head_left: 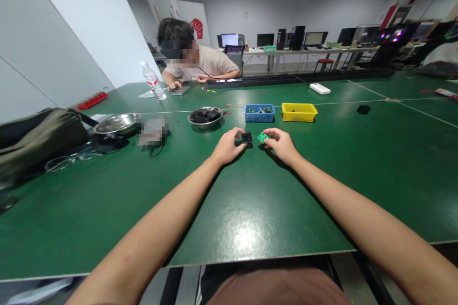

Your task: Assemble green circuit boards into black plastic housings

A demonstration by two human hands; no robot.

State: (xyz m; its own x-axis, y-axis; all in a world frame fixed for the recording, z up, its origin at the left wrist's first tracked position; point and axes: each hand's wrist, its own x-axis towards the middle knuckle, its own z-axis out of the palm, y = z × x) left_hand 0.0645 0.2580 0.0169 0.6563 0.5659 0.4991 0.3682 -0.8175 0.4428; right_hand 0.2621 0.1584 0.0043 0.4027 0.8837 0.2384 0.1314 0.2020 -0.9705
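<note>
While a small black square part (pixel 246 137) is pinched in the left hand (pixel 226 145), a small green circuit board (pixel 263 137) is pinched in the right hand (pixel 282 144); both should be held level and lined up slowly above the green worktop (pixel 250 209).

A single head-worn camera looks forward and down along the green bench (pixel 250 209) from its near edge, with both forearms stretching away from the lens. The hands meet near the blue bin (pixel 259 113), mid-distance from the viewer. Beyond the bin, the view reaches the far wall and another seated person (pixel 195 59).
</note>
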